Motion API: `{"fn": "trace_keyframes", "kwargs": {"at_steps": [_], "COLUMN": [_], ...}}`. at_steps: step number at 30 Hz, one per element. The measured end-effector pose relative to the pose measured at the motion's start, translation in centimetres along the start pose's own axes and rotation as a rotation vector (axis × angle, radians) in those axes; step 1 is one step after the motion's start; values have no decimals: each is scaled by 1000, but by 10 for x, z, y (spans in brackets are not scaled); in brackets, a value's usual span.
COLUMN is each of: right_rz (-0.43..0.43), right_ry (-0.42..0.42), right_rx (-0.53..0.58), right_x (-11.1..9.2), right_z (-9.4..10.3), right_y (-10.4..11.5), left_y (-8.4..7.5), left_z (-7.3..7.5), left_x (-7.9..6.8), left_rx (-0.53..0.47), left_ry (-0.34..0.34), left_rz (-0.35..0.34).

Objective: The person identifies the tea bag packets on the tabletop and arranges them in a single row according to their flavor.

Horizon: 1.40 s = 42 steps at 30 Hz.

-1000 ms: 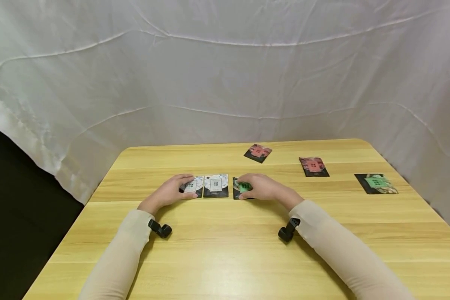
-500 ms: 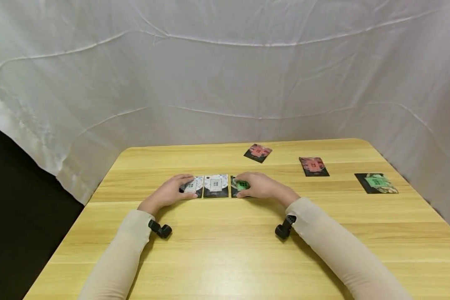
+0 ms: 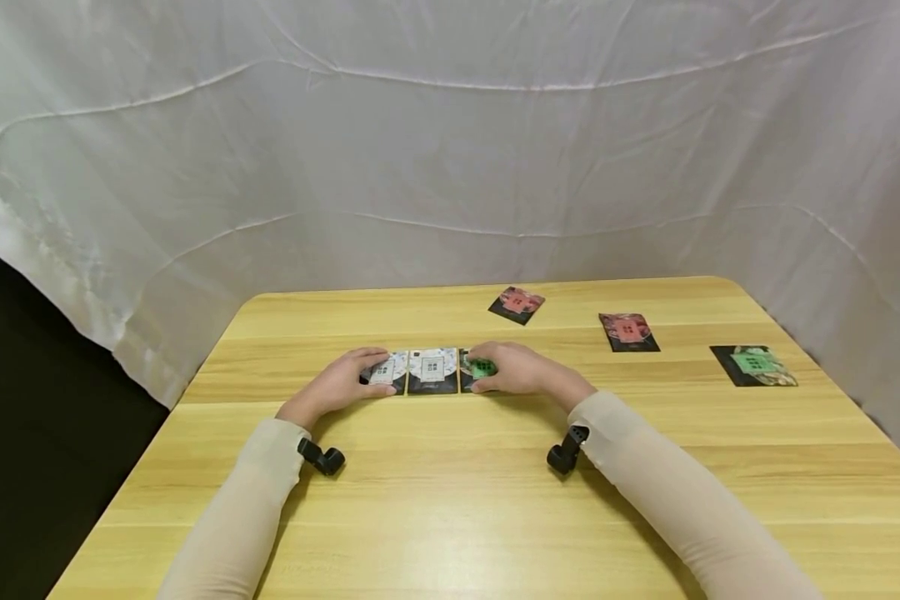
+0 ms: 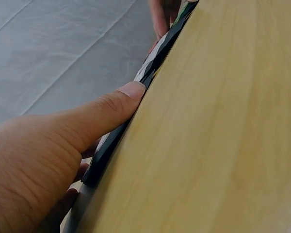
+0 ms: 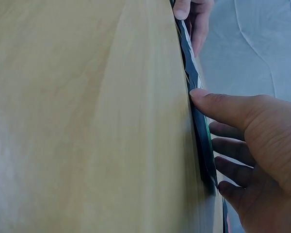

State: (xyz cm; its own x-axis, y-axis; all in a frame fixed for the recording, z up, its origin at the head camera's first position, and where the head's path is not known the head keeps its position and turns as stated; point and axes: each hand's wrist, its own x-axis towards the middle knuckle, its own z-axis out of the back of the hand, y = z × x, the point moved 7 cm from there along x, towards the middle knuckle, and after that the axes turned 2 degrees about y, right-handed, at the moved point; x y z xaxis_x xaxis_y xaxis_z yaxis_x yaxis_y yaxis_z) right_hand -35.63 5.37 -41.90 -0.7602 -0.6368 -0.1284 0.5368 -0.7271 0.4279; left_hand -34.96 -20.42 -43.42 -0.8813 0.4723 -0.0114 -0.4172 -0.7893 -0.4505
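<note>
Flat black packets with patterned tops lie in a row on the wooden table. At the row's left end, my left hand (image 3: 339, 385) holds a white-label packet (image 3: 392, 374) between the thumb on its near edge and the fingers at its far side. Beside it lies a second white-label packet (image 3: 432, 372), untouched in the middle. My right hand (image 3: 517, 369) grips a green-label packet (image 3: 468, 382) the same way, thumb in front, and partly covers it. In the right wrist view the thumb (image 5: 218, 102) presses this packet's near edge. Only narrow gaps show between the packets.
Two red-label packets, one at the back (image 3: 517, 305) and one further right (image 3: 629, 332), lie apart on the table (image 3: 435, 517). Another green-label packet (image 3: 754, 366) lies near the right edge. A pale cloth (image 3: 450, 167) hangs behind the table.
My right hand has slid the green-label packet left and slightly away, narrowing the gap to the middle white-label packet. The left hand has stayed in place.
</note>
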Motion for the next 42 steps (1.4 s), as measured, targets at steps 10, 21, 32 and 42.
{"fn": "trace_keyframes", "kwargs": {"at_steps": [10,21,32,42], "right_rz": [5,3,-11,-24], "right_ry": [-2,-36,-113,-187], "right_rx": [-6,-5,27,60], "right_x": [0,-14,-39,-64], "right_z": [5,13,23,34], "right_y": [1,0,-15,-33], "left_y": [-2,-2,-3,-2], "left_z": [2,2,2,1], "left_x": [2,0,0,-1], "left_rx": [-3,-11,-14,-13], "left_ry": [2,5,3,3], "left_rz": [2,-4,-4,-13]}}
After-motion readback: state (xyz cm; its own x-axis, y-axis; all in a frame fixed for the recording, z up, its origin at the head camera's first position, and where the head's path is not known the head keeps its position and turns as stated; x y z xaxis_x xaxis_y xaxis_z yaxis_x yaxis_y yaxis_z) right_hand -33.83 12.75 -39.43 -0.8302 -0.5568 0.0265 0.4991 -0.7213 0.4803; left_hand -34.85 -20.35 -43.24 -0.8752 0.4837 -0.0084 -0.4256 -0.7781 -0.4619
